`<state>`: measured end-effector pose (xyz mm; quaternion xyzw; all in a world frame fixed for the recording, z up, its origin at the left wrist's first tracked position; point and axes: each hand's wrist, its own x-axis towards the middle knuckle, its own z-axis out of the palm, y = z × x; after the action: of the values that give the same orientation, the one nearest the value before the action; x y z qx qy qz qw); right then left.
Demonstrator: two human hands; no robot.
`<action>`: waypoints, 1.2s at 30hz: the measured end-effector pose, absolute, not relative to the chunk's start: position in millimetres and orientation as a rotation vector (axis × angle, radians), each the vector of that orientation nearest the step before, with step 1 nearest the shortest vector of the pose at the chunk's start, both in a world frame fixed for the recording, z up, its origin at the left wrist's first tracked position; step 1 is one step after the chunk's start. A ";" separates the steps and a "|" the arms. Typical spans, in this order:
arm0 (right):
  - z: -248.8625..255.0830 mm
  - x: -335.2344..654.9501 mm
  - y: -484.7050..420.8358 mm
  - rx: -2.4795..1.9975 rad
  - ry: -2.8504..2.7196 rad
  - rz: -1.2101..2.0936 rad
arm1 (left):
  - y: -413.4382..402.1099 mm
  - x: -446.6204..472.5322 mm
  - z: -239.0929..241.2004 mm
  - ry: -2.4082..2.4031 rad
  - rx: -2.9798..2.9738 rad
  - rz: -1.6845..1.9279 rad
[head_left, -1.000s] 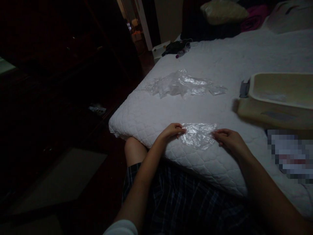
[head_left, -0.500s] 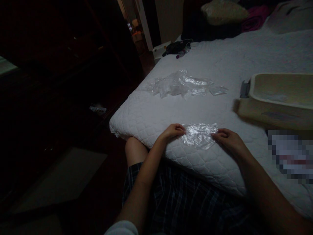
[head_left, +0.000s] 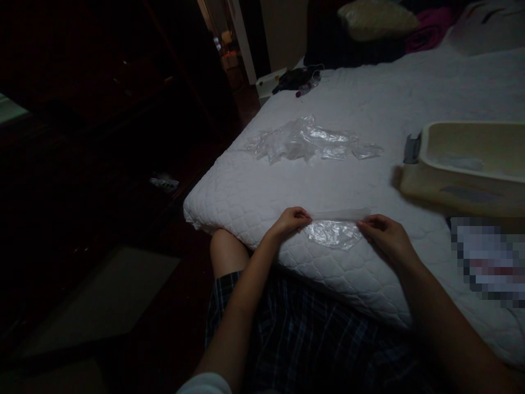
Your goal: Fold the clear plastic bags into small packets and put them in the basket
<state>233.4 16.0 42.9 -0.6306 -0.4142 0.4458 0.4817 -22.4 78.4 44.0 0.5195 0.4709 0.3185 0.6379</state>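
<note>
A clear plastic bag (head_left: 334,234) is stretched between my two hands near the front edge of the bed (head_left: 254,202). My left hand (head_left: 292,220) pinches its left side, fingers closed. On the other side, my right hand (head_left: 383,230) is closed on the right end. The upper part of the bag forms a smooth, flat strip, while the lower part is crinkled and shiny against the quilted cover. Farther back on the bed lies a spread of crumpled clear plastic bags (head_left: 303,143).
A beige plastic tub (head_left: 471,189) with a grey handle stands at the right, some clear plastic inside. Below it lies a blurred-out item (head_left: 488,262). A bottle (head_left: 309,86) and dark cloth are at the far left corner. A pillow (head_left: 377,21) lies at the back.
The upper part of the bag has gone from crinkled to a smooth flat strip. My right hand has shifted slightly to the right; my left hand is nearly still.
</note>
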 end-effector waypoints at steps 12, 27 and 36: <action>46.6 235.3 12.3 -1.531 -1.166 1.021 | 67.6 -23.3 37.8 1.180 1.425 0.919; 71.9 229.0 -1.2 -1.594 -1.493 0.236 | 52.3 -26.0 22.8 1.224 1.930 1.011; 72.9 184.1 -11.8 -1.404 -2.196 -0.140 | 41.6 -29.6 24.1 1.201 2.142 0.862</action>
<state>184.1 -11.8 72.9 -0.5190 -0.8118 -0.0518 0.2626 -29.6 41.6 24.1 0.7934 0.4449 0.3192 0.2660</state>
